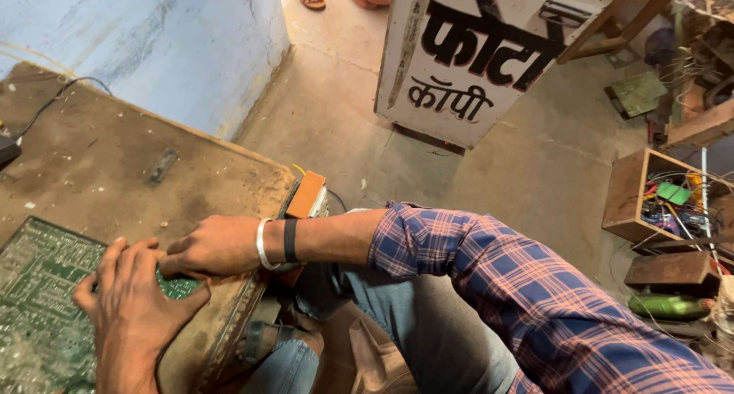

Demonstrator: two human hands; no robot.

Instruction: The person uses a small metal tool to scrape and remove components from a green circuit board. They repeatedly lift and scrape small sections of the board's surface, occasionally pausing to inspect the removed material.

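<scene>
A large green circuit board (34, 294) lies on the near left part of a worn wooden table (115, 164). My left hand (130, 306) comes up from the bottom edge and lies flat on the board's right part, palm down. My right hand (210, 245) reaches in from the right in a plaid sleeve, with a metal bangle and a black band at the wrist. Its curled fingers grip the board's right edge, just beyond my left fingertips. The two hands touch.
An orange and white box (307, 195) sits at the table's right corner. A white sign with black lettering (474, 57) stands on the concrete floor. At the right are a wooden crate of wires and parts (650, 199) and a green bottle (669, 306). A blue wall (153, 42) lies behind.
</scene>
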